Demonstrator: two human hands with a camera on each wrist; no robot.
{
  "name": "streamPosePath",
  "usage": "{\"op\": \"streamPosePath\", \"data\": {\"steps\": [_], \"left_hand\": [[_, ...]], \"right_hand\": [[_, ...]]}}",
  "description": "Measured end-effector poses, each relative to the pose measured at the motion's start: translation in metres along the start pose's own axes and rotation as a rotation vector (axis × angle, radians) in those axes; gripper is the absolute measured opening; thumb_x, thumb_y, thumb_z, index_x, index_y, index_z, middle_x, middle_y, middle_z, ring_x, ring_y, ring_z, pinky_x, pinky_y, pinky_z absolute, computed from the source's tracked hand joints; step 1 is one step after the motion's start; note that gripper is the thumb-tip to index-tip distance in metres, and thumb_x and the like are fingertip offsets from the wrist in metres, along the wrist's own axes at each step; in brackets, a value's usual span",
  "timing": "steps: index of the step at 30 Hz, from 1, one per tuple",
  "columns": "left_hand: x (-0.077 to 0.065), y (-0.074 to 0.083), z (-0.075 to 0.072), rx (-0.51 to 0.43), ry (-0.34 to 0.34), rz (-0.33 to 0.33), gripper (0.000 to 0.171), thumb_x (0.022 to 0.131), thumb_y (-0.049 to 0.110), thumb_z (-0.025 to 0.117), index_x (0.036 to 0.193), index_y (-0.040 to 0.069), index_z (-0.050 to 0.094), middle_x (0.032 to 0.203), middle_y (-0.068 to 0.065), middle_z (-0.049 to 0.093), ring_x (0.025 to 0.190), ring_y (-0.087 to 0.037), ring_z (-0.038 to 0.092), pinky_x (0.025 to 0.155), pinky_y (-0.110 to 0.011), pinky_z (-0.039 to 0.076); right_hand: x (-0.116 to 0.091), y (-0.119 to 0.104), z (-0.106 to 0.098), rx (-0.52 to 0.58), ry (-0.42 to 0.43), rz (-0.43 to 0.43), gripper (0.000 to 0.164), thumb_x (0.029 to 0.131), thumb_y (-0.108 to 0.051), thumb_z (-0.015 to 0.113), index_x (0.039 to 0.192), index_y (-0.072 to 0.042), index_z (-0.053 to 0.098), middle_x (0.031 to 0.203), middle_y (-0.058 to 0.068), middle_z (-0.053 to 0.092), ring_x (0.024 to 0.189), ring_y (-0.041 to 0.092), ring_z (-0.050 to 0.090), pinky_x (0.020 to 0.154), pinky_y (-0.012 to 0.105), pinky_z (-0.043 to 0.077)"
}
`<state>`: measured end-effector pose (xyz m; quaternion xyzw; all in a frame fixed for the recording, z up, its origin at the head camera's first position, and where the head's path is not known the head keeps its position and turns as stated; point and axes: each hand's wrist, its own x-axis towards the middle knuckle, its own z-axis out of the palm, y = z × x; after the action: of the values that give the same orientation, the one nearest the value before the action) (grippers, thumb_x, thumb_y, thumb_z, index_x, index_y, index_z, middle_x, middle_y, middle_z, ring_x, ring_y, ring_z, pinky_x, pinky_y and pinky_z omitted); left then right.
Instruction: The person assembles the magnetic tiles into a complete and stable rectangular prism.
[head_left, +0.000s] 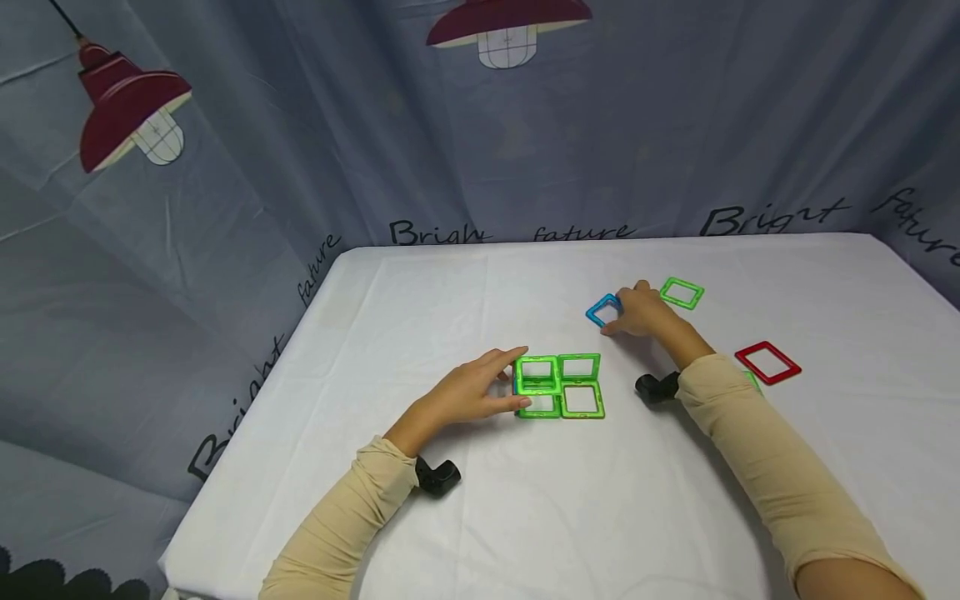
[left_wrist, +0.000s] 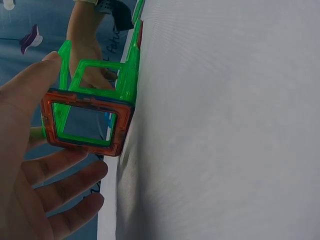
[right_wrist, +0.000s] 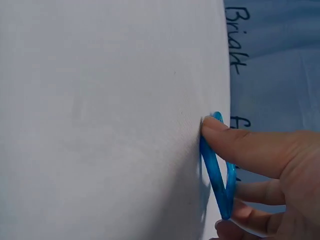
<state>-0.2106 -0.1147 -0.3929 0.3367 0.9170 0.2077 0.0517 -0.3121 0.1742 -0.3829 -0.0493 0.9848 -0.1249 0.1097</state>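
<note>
A small structure of joined green magnetic tiles (head_left: 560, 385) stands on the table before my left hand (head_left: 468, 390). The thumb and index finger hold its left side, thumb toward the near edge. In the left wrist view a red-orange square tile (left_wrist: 120, 129) forms that side, with green frames (left_wrist: 131, 75) behind it; the other fingers are spread below. Farther back and to the right, my right hand (head_left: 643, 310) pinches a blue square tile (head_left: 597, 304) by one side. The right wrist view shows the thumb on the blue frame (right_wrist: 215, 170), tilted at the tabletop, fingers partly behind it.
A green tile (head_left: 677, 302) lies just right of the right hand. Nearer, a red tile (head_left: 785, 375) lies beside the right sleeve, by a mostly hidden green tile (head_left: 752, 381). The white-covered table (head_left: 525, 517) meets a grey printed curtain (head_left: 675, 125) at the back.
</note>
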Motion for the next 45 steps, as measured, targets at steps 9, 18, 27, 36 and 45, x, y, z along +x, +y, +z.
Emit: {"op": "streamPosePath", "data": {"steps": [9,18,27,36,45], "left_hand": [[-0.002,-0.005,-0.001,-0.039,0.001,0.005,0.073,0.083,0.05,0.059,0.143,0.022,0.028,0.125,0.002,0.05,0.106,-0.009,0.056,0.088,-0.036,0.045],[-0.003,-0.007,-0.004,-0.078,-0.008,0.005,0.071,0.084,0.048,0.059,0.143,0.021,0.029,0.128,0.002,0.049,0.107,-0.01,0.055,0.09,-0.036,0.045],[0.0,-0.01,-0.006,-0.119,-0.015,0.044,0.063,0.088,0.041,0.057,0.142,0.018,0.032,0.125,0.0,0.05,0.106,-0.012,0.056,0.09,-0.035,0.045],[0.001,-0.012,-0.005,-0.137,-0.013,0.079,0.049,0.095,0.034,0.046,0.14,0.016,0.035,0.126,-0.002,0.05,0.106,-0.014,0.056,0.088,-0.033,0.046],[0.0,-0.01,-0.004,-0.19,-0.023,0.069,0.05,0.095,0.034,0.046,0.14,0.015,0.035,0.124,-0.003,0.051,0.105,-0.014,0.056,0.087,-0.032,0.046]], "right_hand": [[-0.026,-0.004,0.002,0.151,0.083,-0.007,0.063,0.082,-0.015,0.067,0.133,0.006,0.037,0.122,0.031,0.033,0.109,0.043,0.044,0.09,0.054,0.04],[-0.041,-0.004,-0.006,0.127,0.147,-0.119,0.032,0.088,-0.005,0.056,0.119,0.004,0.054,0.103,0.024,0.048,0.089,0.033,0.05,0.078,0.045,0.044],[-0.088,-0.023,-0.035,0.057,0.223,-0.251,0.021,0.085,-0.003,0.059,0.105,0.002,0.063,0.096,0.018,0.055,0.083,0.027,0.055,0.069,0.038,0.048],[-0.134,-0.063,-0.039,0.062,0.254,-0.516,0.014,0.08,-0.001,0.065,0.093,-0.004,0.068,0.085,0.005,0.059,0.075,0.016,0.056,0.065,0.03,0.048],[-0.143,-0.093,-0.003,-0.012,0.186,-0.684,0.013,0.076,-0.002,0.069,0.087,-0.009,0.068,0.084,0.0,0.06,0.072,0.01,0.056,0.062,0.024,0.049]]}}
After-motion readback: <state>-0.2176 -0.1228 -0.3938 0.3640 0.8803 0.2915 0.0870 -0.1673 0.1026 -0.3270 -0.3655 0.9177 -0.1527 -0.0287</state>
